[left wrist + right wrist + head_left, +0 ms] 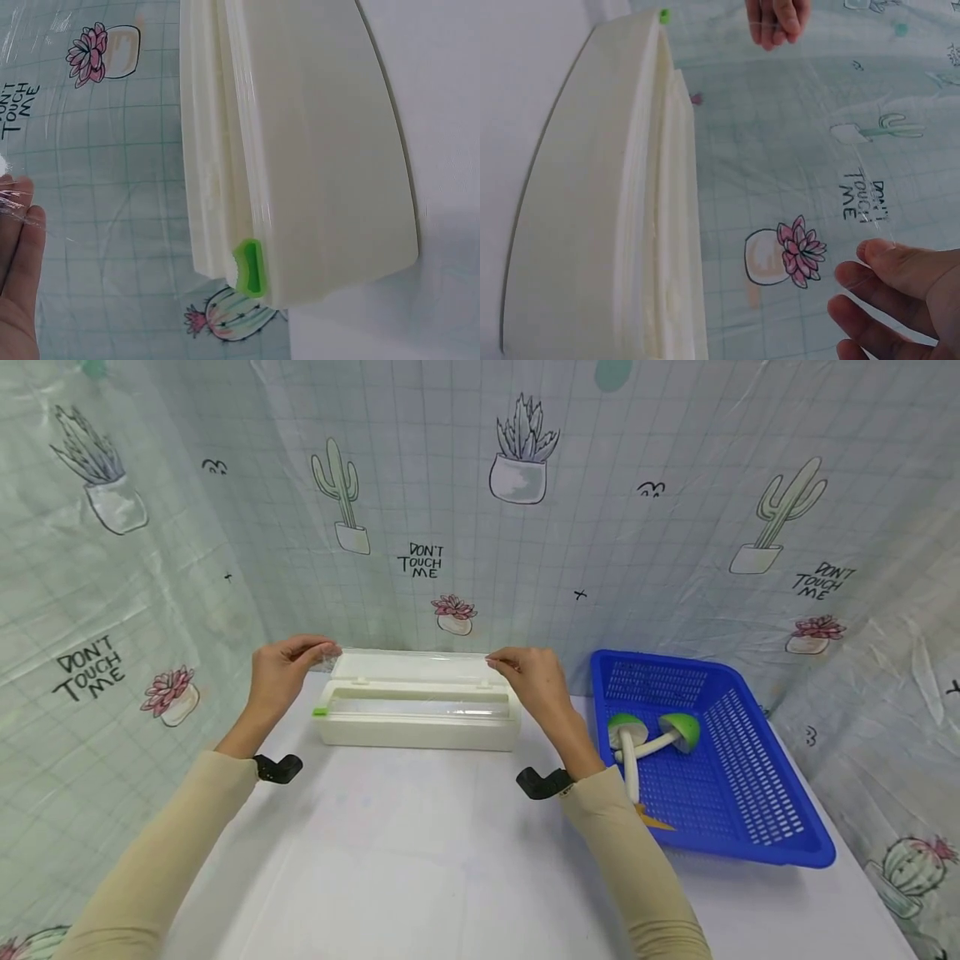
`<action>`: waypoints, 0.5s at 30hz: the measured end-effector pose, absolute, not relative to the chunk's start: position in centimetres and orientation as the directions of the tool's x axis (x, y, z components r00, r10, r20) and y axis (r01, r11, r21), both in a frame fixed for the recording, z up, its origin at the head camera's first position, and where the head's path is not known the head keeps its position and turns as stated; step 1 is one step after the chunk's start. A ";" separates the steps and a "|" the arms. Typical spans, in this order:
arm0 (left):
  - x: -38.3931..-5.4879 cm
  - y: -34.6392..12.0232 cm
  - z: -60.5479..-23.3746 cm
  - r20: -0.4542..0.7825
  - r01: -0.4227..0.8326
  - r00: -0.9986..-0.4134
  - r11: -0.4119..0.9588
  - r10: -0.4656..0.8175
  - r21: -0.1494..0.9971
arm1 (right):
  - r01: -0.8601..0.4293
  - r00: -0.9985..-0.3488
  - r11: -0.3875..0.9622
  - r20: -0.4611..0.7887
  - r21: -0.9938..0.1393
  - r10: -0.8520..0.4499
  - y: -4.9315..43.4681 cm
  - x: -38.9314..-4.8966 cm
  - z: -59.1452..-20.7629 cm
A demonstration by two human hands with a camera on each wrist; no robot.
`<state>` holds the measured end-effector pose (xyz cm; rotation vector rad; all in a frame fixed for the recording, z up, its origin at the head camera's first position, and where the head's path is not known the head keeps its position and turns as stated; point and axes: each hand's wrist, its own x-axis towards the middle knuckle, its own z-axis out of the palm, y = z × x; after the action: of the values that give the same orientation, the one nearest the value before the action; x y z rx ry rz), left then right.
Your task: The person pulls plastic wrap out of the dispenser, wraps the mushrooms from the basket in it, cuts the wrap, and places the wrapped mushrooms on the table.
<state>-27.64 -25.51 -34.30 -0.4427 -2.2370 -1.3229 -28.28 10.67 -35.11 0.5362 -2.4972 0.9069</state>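
A white cling film dispenser (416,732) lies lengthwise on the table, its lid (412,668) raised at the back. Inside it shows a roll of film (420,706). A green slider (251,268) sits at the dispenser's left end. Clear cling film (855,150) stretches between the two hands, above and behind the box. My left hand (285,670) pinches the film's left corner with thumb and fingers. The right corner is pinched by my right hand (534,678), over the dispenser's right end. In the right wrist view the left hand appears at the top.
On the right stands a blue plastic basket (780,777) holding two green-capped toy mushrooms (678,731) and an orange pointed piece (654,820). A curtain (480,568) printed with potted plants hangs behind and beside the white table (420,860).
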 end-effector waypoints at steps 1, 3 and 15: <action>-27.8 -25.6 -34.4 0.571 0.514 -0.820 0.474 0.027 0.715 | -0.492 -0.831 0.710 0.514 -0.504 -0.211 10.7 -28.3 -35.0; -28.3 -25.8 -34.6 0.574 0.514 -0.818 0.485 0.028 0.708 | -0.505 -0.824 0.700 0.523 -0.504 -0.219 10.9 -28.3 -34.8; -29.8 -26.9 -35.2 0.624 0.542 -0.780 0.553 0.050 0.633 | -0.545 -0.803 0.654 0.550 -0.525 -0.228 11.3 -28.7 -34.8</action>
<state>-29.84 -26.91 -35.21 -0.4742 -2.2390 -1.1747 -28.72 11.31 -34.76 0.6054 -2.4320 0.9756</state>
